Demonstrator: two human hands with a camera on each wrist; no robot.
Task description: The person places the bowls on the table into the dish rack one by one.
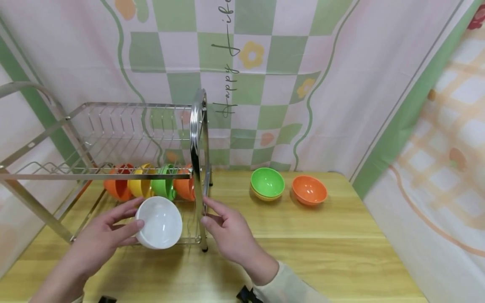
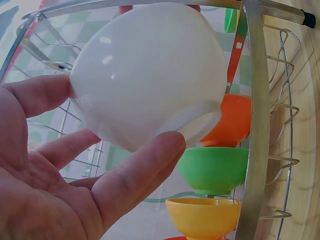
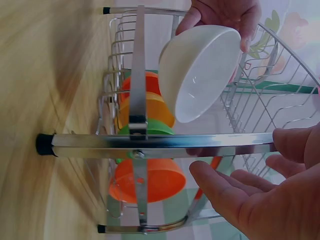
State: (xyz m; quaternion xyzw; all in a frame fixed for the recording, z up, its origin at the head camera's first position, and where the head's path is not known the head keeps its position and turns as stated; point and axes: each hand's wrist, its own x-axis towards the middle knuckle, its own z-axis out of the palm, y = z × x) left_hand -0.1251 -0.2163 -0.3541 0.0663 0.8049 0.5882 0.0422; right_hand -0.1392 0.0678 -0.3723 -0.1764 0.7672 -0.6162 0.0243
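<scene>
In my left hand [image 1: 107, 229] is a white bowl [image 1: 161, 223], gripped by its side between thumb and fingers and tilted with its mouth toward the head camera. It hangs in front of the lower tier of a metal dish rack [image 1: 195, 147]. Behind it, on that tier, a row of bowls stands on edge: an orange bowl [image 1: 117, 187], a yellow bowl [image 1: 141, 185], a green bowl [image 1: 163, 185] and another orange bowl [image 1: 185, 187]. My right hand [image 1: 233, 233] is at the rack's right front post, its fingers loosely extended beside the metal.
On the wooden table [image 1: 303, 252], right of the rack, a green bowl [image 1: 267, 182] sits stacked in a yellow one [image 1: 265, 198]. Beside them is an orange bowl [image 1: 309, 190]. A patterned curtain [image 1: 280, 84] hangs behind the table.
</scene>
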